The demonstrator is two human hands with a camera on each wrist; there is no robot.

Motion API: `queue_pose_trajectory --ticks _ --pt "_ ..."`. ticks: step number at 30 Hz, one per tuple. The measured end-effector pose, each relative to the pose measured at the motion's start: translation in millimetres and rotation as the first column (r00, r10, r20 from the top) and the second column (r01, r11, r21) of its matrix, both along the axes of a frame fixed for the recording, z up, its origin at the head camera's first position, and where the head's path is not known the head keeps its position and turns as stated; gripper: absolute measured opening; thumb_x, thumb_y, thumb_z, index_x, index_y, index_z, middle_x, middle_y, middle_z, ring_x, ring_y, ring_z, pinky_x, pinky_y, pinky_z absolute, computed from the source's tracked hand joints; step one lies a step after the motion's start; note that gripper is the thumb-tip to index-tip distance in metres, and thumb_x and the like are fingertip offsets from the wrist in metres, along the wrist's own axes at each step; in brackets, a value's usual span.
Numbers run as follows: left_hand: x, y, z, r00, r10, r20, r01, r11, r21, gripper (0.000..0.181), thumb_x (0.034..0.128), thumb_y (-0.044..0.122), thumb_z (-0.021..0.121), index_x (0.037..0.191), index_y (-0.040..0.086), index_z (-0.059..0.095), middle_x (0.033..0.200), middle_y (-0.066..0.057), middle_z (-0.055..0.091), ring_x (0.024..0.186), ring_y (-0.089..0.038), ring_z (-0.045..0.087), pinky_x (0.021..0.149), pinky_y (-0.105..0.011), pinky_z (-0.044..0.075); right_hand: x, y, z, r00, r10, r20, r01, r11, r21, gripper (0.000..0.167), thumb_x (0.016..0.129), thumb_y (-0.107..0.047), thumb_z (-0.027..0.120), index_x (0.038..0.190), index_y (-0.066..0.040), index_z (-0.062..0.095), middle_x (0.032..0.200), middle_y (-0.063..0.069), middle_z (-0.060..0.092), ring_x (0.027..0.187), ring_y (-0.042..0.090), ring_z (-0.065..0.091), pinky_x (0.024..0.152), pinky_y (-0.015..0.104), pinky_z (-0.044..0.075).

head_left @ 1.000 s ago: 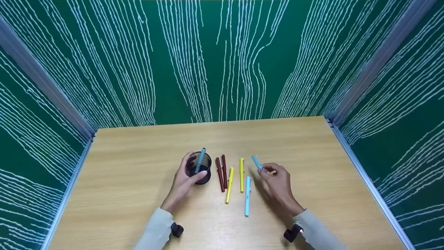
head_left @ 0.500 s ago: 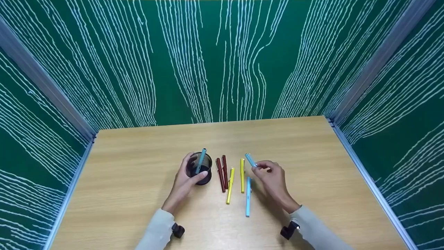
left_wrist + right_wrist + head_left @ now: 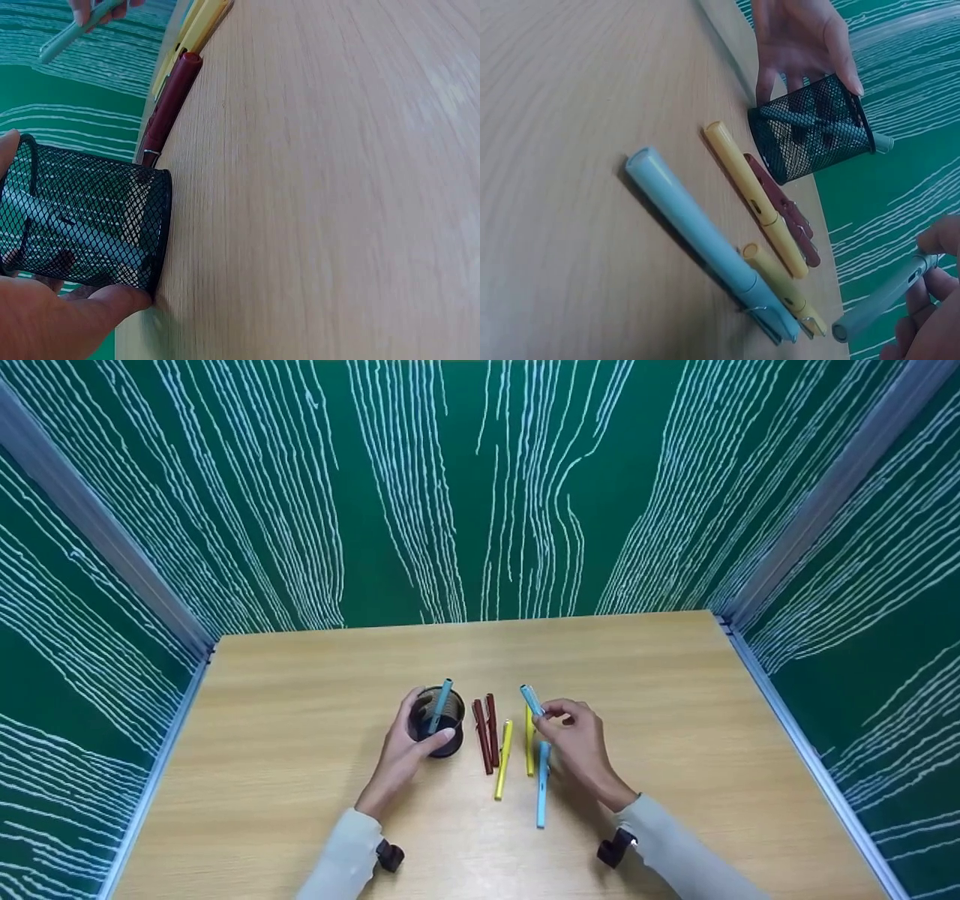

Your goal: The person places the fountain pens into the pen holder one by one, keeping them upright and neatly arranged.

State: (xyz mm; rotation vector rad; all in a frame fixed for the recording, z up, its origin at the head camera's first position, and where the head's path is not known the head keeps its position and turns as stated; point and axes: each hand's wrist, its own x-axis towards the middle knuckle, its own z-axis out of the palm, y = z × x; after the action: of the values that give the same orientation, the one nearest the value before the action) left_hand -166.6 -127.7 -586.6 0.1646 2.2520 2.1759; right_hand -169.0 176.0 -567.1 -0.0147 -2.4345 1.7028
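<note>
My left hand (image 3: 397, 757) grips a black mesh pen cup (image 3: 90, 202) that stands upright on the table. A blue-green pen (image 3: 441, 706) leans inside it, its end above the rim. Between thumb and fingers, my right hand (image 3: 581, 741) pinches a light blue pen (image 3: 881, 300), held tilted above the table. Under and beside that hand lie another light blue pen (image 3: 542, 787) and a yellow pen (image 3: 529, 757), whose upper end is partly covered. A second yellow pen (image 3: 504, 761) and two dark red pens (image 3: 481, 739) lie nearer the cup.
The wooden table (image 3: 300, 682) meets green walls (image 3: 517, 510) with wavy white lines at the back and sides. Grey metal posts (image 3: 825, 487) stand at the corners. Small black cameras (image 3: 390, 855) sit on both wrists.
My right hand has moved left with the light blue pen, from right of the loose pens to over the right-hand yellow pen. The left hand keeps its grip on the pen cup.
</note>
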Motion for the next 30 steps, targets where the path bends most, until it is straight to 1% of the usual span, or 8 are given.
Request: queue_pose_trajectory --ticks 5,8,13,16,21,23,27,30 --pt "-0.9 0.9 -0.9 1.000 -0.004 -0.017 0.005 1.000 0.007 0.092 0.0909 0.013 0.089 0.168 0.009 0.039 0.165 -0.025 0.047 0.153 -0.044 0.044 0.130 -0.058 0.027 -4.6 -5 6.0 0.999 0.028 -0.021 -0.028 1.000 -0.014 0.008 0.094 -0.008 0.085 0.102 -0.009 0.084 0.098 0.004 0.078 0.109 0.038 0.061 0.096 0.040 0.042" --pt "-1.0 0.7 -1.3 1.000 -0.004 -0.026 0.004 1.000 -0.001 0.093 0.0909 0.013 0.089 0.168 0.006 0.037 0.165 -0.026 0.047 0.152 -0.044 0.045 0.129 -0.059 0.028 -7.2 -10 11.6 0.998 0.046 -0.037 -0.046 0.999 -0.012 0.007 0.094 -0.008 0.085 0.101 -0.010 0.084 0.098 0.004 0.078 0.108 0.036 0.062 0.098 0.043 0.043" --pt "-0.8 0.0 -0.8 1.000 -0.007 -0.017 0.007 1.000 0.008 0.094 0.0914 0.012 0.088 0.169 0.005 0.035 0.165 -0.027 0.046 0.153 -0.044 0.044 0.129 -0.059 0.027 -13.0 -21 20.7 0.996 0.071 -0.058 -0.069 0.997 0.023 0.008 0.094 -0.010 0.086 0.102 -0.010 0.083 0.099 0.003 0.078 0.107 0.028 0.063 0.098 0.044 0.044" --pt "-0.7 -0.5 -0.5 1.000 -0.005 -0.010 0.005 1.000 0.010 0.093 0.0914 0.012 0.088 0.169 0.007 0.036 0.166 -0.026 0.046 0.153 -0.044 0.043 0.130 -0.058 0.027 -16.4 -28 24.8 0.994 0.086 -0.064 -0.084 0.996 0.037 0.009 0.095 -0.011 0.086 0.103 -0.010 0.083 0.102 0.002 0.077 0.108 0.029 0.063 0.098 0.044 0.046" --pt "-1.0 -1.7 -0.8 1.000 -0.002 -0.023 0.001 1.000 -0.021 0.094 0.0913 0.014 0.089 0.169 0.007 0.036 0.166 -0.024 0.047 0.154 -0.043 0.043 0.130 -0.060 0.026 -20.5 -37 29.9 0.990 0.115 -0.085 -0.114 0.993 0.026 0.010 0.095 -0.012 0.086 0.104 -0.009 0.083 0.102 0.003 0.077 0.110 0.036 0.064 0.100 0.055 0.049" --pt "-1.0 -1.9 -0.7 1.000 0.001 -0.019 -0.002 0.999 -0.032 0.094 0.0913 0.016 0.089 0.169 0.008 0.037 0.166 -0.022 0.048 0.154 -0.043 0.043 0.130 -0.060 0.026 -21.5 -40 31.2 0.987 0.126 -0.096 -0.124 0.992 0.023 0.010 0.095 -0.012 0.086 0.104 -0.009 0.083 0.102 0.003 0.077 0.109 0.033 0.063 0.101 0.059 0.048" --pt "-0.8 -1.5 -0.1 1.000 0.011 -0.004 -0.011 0.999 -0.035 0.093 0.0910 0.018 0.090 0.169 0.011 0.039 0.167 -0.019 0.048 0.156 -0.041 0.042 0.131 -0.058 0.024 -23.1 -45 32.1 0.984 0.141 -0.107 -0.138 0.990 0.029 0.009 0.096 -0.013 0.085 0.104 -0.011 0.083 0.103 0.002 0.077 0.108 0.025 0.062 0.102 0.060 0.048" --pt "-1.0 -1.0 -0.4 1.000 0.003 -0.014 -0.004 1.000 -0.018 0.092 0.0911 0.017 0.089 0.168 0.009 0.039 0.166 -0.021 0.048 0.156 -0.041 0.042 0.131 -0.057 0.024 -24.6 -49 33.8 0.983 0.144 -0.110 -0.141 0.989 0.039 0.009 0.096 -0.014 0.085 0.104 -0.012 0.083 0.105 0.002 0.077 0.109 0.027 0.062 0.103 0.059 0.047"
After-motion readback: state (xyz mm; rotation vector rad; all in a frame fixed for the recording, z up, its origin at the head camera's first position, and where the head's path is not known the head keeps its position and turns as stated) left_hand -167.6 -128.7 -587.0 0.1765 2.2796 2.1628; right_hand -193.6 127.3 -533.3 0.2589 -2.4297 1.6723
